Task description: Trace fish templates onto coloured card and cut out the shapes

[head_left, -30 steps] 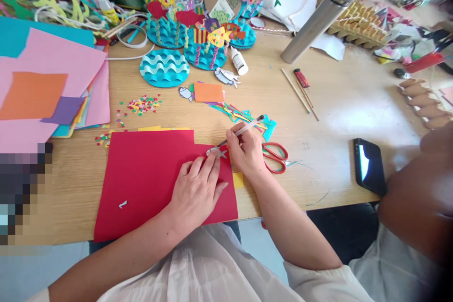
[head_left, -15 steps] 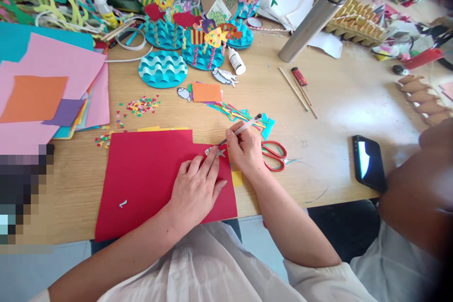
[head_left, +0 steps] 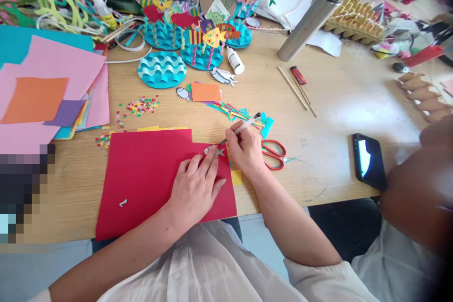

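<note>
A large red sheet (head_left: pixel 141 174) with a notch in its top edge lies at the table's front. My left hand (head_left: pixel 194 184) rests on it with fingers spread, its fingertips pressing a small grey fish cutout (head_left: pixel 221 152) near the top right corner. My right hand (head_left: pixel 245 146) is closed round a pale pen (head_left: pixel 249 122), whose tip meets the sheet at the fish's upper edge. Red-handled scissors (head_left: pixel 274 155) lie just right of my right hand, their blades mostly hidden. A small pale scrap (head_left: pixel 123 203) sits on the sheet's lower left.
Behind the sheet are paper strips (head_left: pixel 240 113), an orange card (head_left: pixel 205 92) and confetti (head_left: pixel 142 105). Coloured papers (head_left: pixel 67 61) cover the left. A steel flask (head_left: pixel 311 23) stands at the back right. A phone (head_left: pixel 368 161) lies beside another person's arm (head_left: pixel 417 174).
The whole view has shifted very slightly. Both hands keep the same pose on the sheet, with the pen tip still at the fish.
</note>
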`<state>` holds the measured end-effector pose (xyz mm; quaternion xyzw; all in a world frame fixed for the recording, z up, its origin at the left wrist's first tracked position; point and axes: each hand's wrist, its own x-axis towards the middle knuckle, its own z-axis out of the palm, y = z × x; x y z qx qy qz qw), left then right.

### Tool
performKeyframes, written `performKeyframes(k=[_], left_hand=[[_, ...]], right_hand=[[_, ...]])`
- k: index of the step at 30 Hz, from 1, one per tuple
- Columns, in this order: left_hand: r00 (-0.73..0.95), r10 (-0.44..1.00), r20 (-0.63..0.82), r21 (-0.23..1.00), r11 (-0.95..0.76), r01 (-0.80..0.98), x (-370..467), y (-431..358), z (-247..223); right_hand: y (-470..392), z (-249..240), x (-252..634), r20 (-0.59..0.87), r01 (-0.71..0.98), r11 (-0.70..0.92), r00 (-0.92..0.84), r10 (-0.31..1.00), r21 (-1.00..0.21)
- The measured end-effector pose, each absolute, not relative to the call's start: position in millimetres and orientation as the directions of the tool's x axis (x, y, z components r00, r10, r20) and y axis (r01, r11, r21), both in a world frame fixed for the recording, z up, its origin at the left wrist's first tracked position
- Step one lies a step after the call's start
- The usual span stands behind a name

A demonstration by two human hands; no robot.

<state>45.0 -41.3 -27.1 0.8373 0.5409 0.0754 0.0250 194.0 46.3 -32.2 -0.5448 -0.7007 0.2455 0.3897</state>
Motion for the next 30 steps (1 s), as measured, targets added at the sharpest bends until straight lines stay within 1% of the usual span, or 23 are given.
performKeyframes(k=[4,10,25,30], left_hand=[[0.403,0.91,0.1,0.118,-0.413,0.903,44.9,-41.6,-27.2],[0.404,0.91,0.095,0.119,-0.413,0.903,45.0,-41.4,-27.2],[0.409,0.907,0.1,0.118,-0.419,0.9,45.0,-41.5,-27.0],[0.413,0.905,0.102,0.108,-0.423,0.9,45.1,-41.4,-27.2]], right_hand=[[46.1,-32.8,194.4,0.269,0.565,0.282,-0.108,0.957,-0.775],[46.1,-32.8,194.4,0.294,0.565,0.298,-0.101,0.95,-0.77],[44.8,-32.0,193.7,0.243,0.539,0.277,-0.136,0.96,-0.795],[45.5,-32.4,194.3,0.268,0.551,0.298,-0.136,0.954,-0.779]])
